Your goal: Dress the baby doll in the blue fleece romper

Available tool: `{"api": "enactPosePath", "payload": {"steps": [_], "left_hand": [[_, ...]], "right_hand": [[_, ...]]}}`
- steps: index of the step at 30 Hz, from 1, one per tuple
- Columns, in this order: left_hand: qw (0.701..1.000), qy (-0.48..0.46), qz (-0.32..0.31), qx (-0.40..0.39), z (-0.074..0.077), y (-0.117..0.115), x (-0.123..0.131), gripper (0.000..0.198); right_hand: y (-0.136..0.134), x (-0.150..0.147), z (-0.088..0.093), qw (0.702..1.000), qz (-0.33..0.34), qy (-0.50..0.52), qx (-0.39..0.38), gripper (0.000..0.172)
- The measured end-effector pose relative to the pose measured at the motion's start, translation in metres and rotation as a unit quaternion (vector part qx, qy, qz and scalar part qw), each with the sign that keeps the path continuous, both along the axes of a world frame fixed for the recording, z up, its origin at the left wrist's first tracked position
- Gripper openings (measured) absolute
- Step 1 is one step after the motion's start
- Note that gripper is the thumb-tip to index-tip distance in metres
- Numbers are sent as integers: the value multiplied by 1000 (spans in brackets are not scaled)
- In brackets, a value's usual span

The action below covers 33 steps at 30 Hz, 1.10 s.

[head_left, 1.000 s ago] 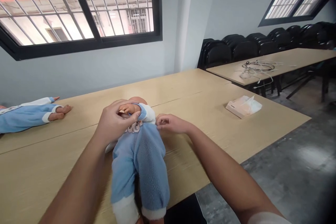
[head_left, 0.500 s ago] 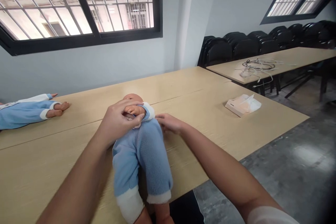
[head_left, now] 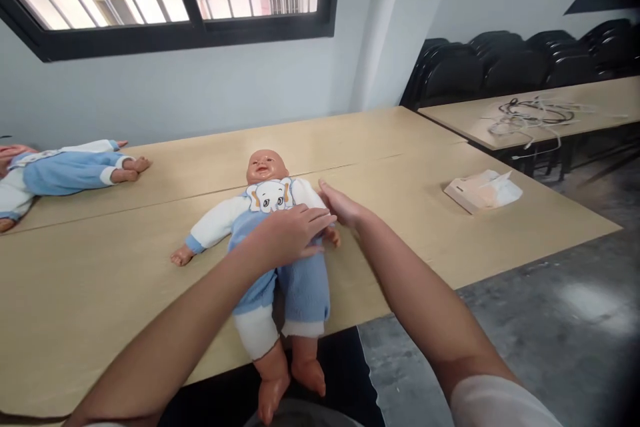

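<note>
A baby doll point(head_left: 267, 173) in a blue and white suit lies on its back on the wooden table point(head_left: 100, 280), head away from me, legs hanging over the near edge. My left hand point(head_left: 290, 233) lies flat on the doll's belly, fingers stretched out toward the right. My right hand point(head_left: 340, 203) rests against the doll's right-side sleeve and shoulder, fingers extended. The doll's other arm lies spread out to the left.
A second doll point(head_left: 65, 170) in the same blue suit lies at the table's far left. A tissue pack point(head_left: 483, 190) sits at the right. Another table point(head_left: 590, 97) with tangled cables point(head_left: 530, 113) and stacked black chairs point(head_left: 500, 63) stand behind.
My left hand let go of the doll's hand held over its chest and now lies flat on the belly. The doll's arms have dropped to its sides, baring its face. The view tilted down.
</note>
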<state>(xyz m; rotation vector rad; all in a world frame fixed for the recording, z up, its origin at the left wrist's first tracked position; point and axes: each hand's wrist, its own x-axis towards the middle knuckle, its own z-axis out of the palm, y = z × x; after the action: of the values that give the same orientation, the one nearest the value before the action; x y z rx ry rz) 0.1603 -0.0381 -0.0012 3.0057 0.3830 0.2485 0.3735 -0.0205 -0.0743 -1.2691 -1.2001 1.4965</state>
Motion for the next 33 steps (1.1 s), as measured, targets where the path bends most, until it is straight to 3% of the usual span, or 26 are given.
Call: {"api": "enactPosePath", "payload": {"steps": [2, 4, 6, 8, 11, 13, 15, 17, 19, 22, 24, 27, 29, 33], "left_hand": [[998, 4, -17, -53, 3, -3, -3, 61], [996, -15, -22, -89, 7, -6, -13, 58], [993, -63, -4, -95, 9, -12, -31, 46], [987, -134, 45, -69, 3, -25, -59, 29], [963, -221, 153, 15, -24, -57, -111, 5], [947, -246, 203, 35, -50, -82, -143, 6], [944, -246, 218, 12, -74, -103, -166, 6], [948, -233, 215, -10, -92, -117, -179, 7], [947, -227, 228, 5, -102, -122, -183, 11], [947, -208, 240, 38, -106, -120, -180, 12], [946, -206, 243, 54, -105, -118, -174, 10], [938, -222, 256, 75, -104, -115, -165, 7], [935, -230, 257, 80, -104, -114, -161, 8], [948, -246, 197, 50, -102, -116, -159, 13]], "right_hand": [[-6, 8, 6, 995, 58, 59, -51, 76], [-10, 17, 11, 995, 49, 49, -69, 64], [-12, 25, 14, 999, 29, 7, -44, 47], [-11, 30, 18, 998, 29, -46, 12, 42], [-12, 30, 27, 981, 34, -162, 99, 50], [-21, 23, 35, 952, -1, -265, 151, 46], [-44, 8, 42, 904, -61, -367, 209, 40], [-83, -18, 47, 844, -119, -439, 285, 39], [-134, -57, 46, 814, -131, -436, 361, 44], [-209, -121, 31, 793, -35, -423, 437, 48], [-242, -154, 14, 760, -9, -454, 465, 35], [-259, -179, -11, 684, -43, -524, 506, 25], [-257, -180, -20, 653, -67, -555, 511, 24], [-244, -173, -20, 663, -84, -544, 507, 12]]}}
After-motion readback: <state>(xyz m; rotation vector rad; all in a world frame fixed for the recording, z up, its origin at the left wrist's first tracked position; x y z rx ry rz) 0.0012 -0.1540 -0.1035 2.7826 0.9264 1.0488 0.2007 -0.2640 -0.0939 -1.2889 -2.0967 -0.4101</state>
